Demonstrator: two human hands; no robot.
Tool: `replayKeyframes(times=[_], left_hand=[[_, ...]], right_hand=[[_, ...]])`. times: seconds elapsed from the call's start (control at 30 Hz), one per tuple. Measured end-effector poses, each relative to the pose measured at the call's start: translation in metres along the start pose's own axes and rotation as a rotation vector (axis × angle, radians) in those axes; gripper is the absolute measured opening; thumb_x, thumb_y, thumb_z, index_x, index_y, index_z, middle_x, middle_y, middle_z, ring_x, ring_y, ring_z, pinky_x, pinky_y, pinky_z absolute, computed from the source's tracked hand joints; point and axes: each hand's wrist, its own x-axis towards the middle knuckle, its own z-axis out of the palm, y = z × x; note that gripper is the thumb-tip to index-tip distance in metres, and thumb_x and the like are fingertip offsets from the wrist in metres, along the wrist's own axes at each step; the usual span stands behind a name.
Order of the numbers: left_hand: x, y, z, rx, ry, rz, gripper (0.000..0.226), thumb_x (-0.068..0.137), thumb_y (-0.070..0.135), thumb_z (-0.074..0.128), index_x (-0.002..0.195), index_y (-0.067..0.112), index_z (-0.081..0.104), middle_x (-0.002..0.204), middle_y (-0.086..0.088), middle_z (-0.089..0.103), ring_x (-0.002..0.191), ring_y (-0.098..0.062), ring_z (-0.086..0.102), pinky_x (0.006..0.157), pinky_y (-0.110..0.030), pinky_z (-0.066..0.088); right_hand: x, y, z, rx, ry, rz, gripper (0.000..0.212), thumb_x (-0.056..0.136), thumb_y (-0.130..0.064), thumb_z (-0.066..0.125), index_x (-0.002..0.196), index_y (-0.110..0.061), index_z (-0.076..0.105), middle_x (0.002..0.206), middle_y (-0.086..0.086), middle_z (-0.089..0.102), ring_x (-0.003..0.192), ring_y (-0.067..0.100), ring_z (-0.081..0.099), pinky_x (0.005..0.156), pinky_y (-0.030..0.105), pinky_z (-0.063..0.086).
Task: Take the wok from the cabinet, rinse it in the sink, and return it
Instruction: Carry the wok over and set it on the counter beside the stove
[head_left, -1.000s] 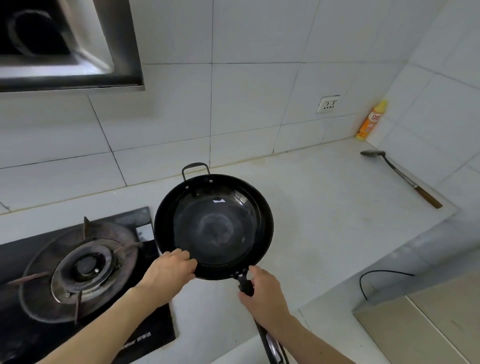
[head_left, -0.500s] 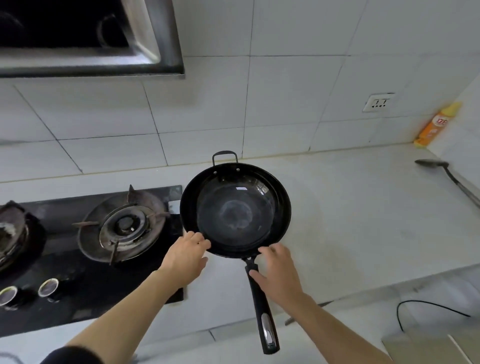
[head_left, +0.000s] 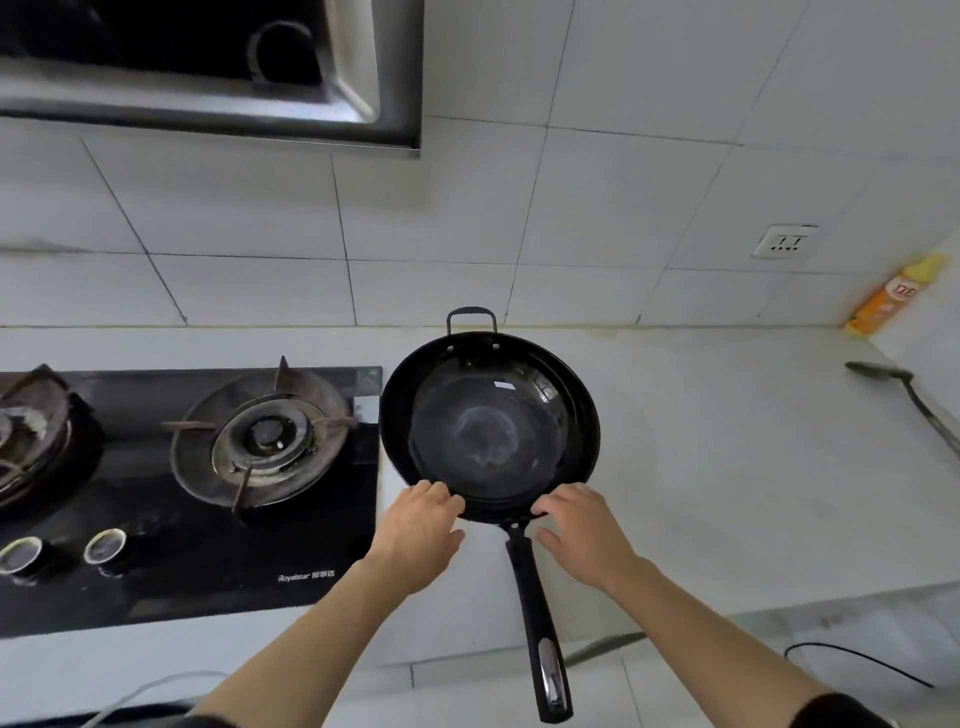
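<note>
Fingers of the left hand (head_left: 422, 535) curl over the near rim of the black wok (head_left: 491, 426), thumb tucked below the edge — a light grip on the rim. Across the long handle (head_left: 537, 618), the right hand (head_left: 582, 530) lies with fingers relaxed and loosely spread, fingertips touching the rim; whether the thumb presses anything is hard to tell. That wok sits on the white countertop (head_left: 727, 467), just right of the black gas hob (head_left: 208, 493), its small loop handle (head_left: 471, 318) toward the tiled wall, its long handle jutting past the counter's front edge. Farther right lie a metal spatula (head_left: 904, 395) and an orange bottle (head_left: 893, 296) in the corner — well apart from the wok.
</note>
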Motion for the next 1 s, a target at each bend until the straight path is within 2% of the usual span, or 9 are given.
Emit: replayKeyframes(times=[0.1, 0.27, 0.33, 0.4, 0.53, 0.63, 0.73, 1.0], left_hand=[[0.003, 0.006, 0.001, 0.021, 0.009, -0.045, 0.032, 0.098, 0.043, 0.051, 0.123, 0.024, 0.055, 0.117, 0.005, 0.056, 0.107, -0.016, 0.05, 0.095, -0.03, 0.042], [0.012, 0.03, 0.005, 0.015, 0.048, -0.093, 0.022, 0.097, 0.039, 0.053, 0.114, 0.027, 0.06, 0.11, 0.008, 0.057, 0.1, -0.014, 0.051, 0.09, -0.028, 0.044], [0.013, 0.043, 0.007, 0.018, 0.035, -0.11, 0.016, 0.094, 0.037, 0.059, 0.107, 0.027, 0.062, 0.104, 0.009, 0.058, 0.094, -0.014, 0.053, 0.08, -0.026, 0.045], [0.017, 0.055, 0.006, 0.036, 0.003, -0.154, 0.015, 0.095, 0.035, 0.058, 0.107, 0.025, 0.06, 0.104, 0.007, 0.056, 0.095, -0.015, 0.052, 0.072, -0.025, 0.037], [0.021, 0.067, 0.005, 0.054, 0.023, -0.241, 0.016, 0.095, 0.032, 0.058, 0.108, 0.022, 0.058, 0.105, 0.005, 0.056, 0.098, -0.017, 0.051, 0.071, -0.026, 0.031], [0.017, 0.069, 0.008, 0.068, -0.004, -0.241, 0.023, 0.087, 0.032, 0.068, 0.106, 0.025, 0.057, 0.098, 0.006, 0.057, 0.089, -0.017, 0.054, 0.07, -0.027, 0.037], [0.007, 0.065, 0.012, 0.094, -0.02, -0.246, 0.025, 0.077, 0.03, 0.078, 0.092, 0.029, 0.058, 0.084, 0.01, 0.054, 0.074, -0.013, 0.052, 0.062, -0.026, 0.043], [-0.027, 0.053, 0.012, 0.14, -0.012, -0.236, 0.026, 0.073, 0.03, 0.082, 0.083, 0.029, 0.059, 0.081, 0.011, 0.052, 0.071, -0.012, 0.051, 0.058, -0.026, 0.047]], right_hand=[[0.01, 0.012, 0.002, 0.053, 0.021, -0.044, 0.019, 0.087, -0.027, 0.064, 0.104, -0.02, 0.069, 0.099, -0.004, 0.063, 0.099, 0.016, 0.051, 0.092, 0.03, 0.043], [0.02, 0.052, 0.009, 0.12, 0.043, -0.167, 0.011, 0.085, -0.023, 0.07, 0.095, -0.018, 0.072, 0.093, -0.005, 0.063, 0.089, 0.014, 0.052, 0.081, 0.026, 0.046], [0.023, 0.068, 0.011, 0.159, 0.052, -0.225, 0.01, 0.085, -0.018, 0.071, 0.094, -0.017, 0.073, 0.091, -0.005, 0.064, 0.086, 0.015, 0.054, 0.079, 0.025, 0.047], [0.028, 0.077, 0.012, 0.175, 0.068, -0.287, 0.008, 0.084, -0.014, 0.071, 0.091, -0.018, 0.074, 0.087, -0.005, 0.064, 0.083, 0.015, 0.055, 0.077, 0.024, 0.047], [0.036, 0.084, 0.015, 0.233, 0.044, -0.324, 0.009, 0.087, -0.01, 0.067, 0.086, -0.018, 0.073, 0.083, -0.005, 0.061, 0.082, 0.016, 0.054, 0.075, 0.025, 0.045], [0.033, 0.083, 0.016, 0.241, 0.017, -0.356, 0.01, 0.089, -0.012, 0.064, 0.087, -0.017, 0.072, 0.084, -0.003, 0.059, 0.083, 0.016, 0.052, 0.074, 0.028, 0.046], [0.026, 0.075, 0.02, 0.243, 0.001, -0.367, 0.015, 0.091, -0.017, 0.056, 0.087, -0.018, 0.07, 0.084, -0.004, 0.057, 0.083, 0.016, 0.052, 0.072, 0.032, 0.048], [0.006, 0.046, 0.025, 0.239, -0.033, -0.372, 0.019, 0.092, -0.022, 0.05, 0.088, -0.021, 0.069, 0.087, -0.007, 0.056, 0.083, 0.013, 0.051, 0.074, 0.028, 0.042]])
